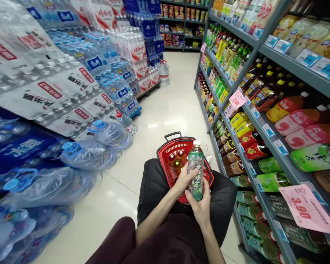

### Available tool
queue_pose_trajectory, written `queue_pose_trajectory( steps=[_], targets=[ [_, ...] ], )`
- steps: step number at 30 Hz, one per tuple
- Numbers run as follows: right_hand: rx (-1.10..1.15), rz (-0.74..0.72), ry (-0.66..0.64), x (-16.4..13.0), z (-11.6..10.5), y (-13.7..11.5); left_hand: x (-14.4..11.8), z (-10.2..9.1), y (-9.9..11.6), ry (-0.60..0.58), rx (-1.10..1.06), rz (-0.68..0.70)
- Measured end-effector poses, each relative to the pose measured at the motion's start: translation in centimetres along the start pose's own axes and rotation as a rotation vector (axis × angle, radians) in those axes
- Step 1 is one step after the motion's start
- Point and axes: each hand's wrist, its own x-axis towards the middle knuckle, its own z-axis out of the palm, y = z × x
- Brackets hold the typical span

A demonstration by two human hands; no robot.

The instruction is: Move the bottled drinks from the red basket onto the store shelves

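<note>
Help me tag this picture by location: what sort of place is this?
Most likely a supermarket, in its drinks section: shelves lined with bottled drinks on the right, pink price signs on them, and a red shopping basket.

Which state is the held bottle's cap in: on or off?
On: a white cap tops the bottle held by the left hand and right hand.

You wear a dark plum-coloured fabric top (pixel 167 242), low in the frame, and black cloth trousers (pixel 224 190) at lower centre; your left hand (pixel 184 179), right hand (pixel 202 207) and forearms (pixel 158 218) are bare.
</note>
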Motion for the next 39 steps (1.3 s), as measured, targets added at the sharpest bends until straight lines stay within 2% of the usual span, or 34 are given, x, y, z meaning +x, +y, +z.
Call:
queue_pose_trajectory(
  steps=[4,9,13,16,24,28,30,34,39],
  targets=[
    [-0.014,-0.089,0.013,-1.2,0.5,0.0,-0.4,-0.3,0.3,0.011,-0.200,-0.032],
    [-0.102,-0.212,0.101,-1.9,1.0,0.3,-1.0,-0.9,-0.3,-0.106,-0.324,-0.095],
    [-0.158,-0.305,0.117,-1.9,1.0,0.6,-1.2,-1.2,-0.7,-0.070,-0.374,-0.110],
    [-0.171,-0.326,0.116,-1.8,0.8,0.8,-1.2,-1.0,-0.4,-0.038,-0.396,-0.082],
    [-0.166,-0.290,0.102,-1.7,0.8,1.1,-1.4,-0.6,0.8,-0.080,-0.333,0.032],
    [-0.178,-0.301,0.106,-1.7,1.0,1.1,-1.2,-0.9,1.2,-0.078,-0.366,0.041],
    [-0.232,-0.409,0.140,-1.7,1.0,1.1,-1.0,-1.1,1.6,-0.022,-0.437,0.034],
    [-0.441,-0.744,0.166,-1.6,0.6,0.8,-0.7,-1.5,2.3,0.081,-0.621,-0.005],
    [-0.625,-1.067,0.124,-1.6,0.0,0.9,-0.5,-2.1,1.6,0.044,-0.727,0.067]
  ],
)
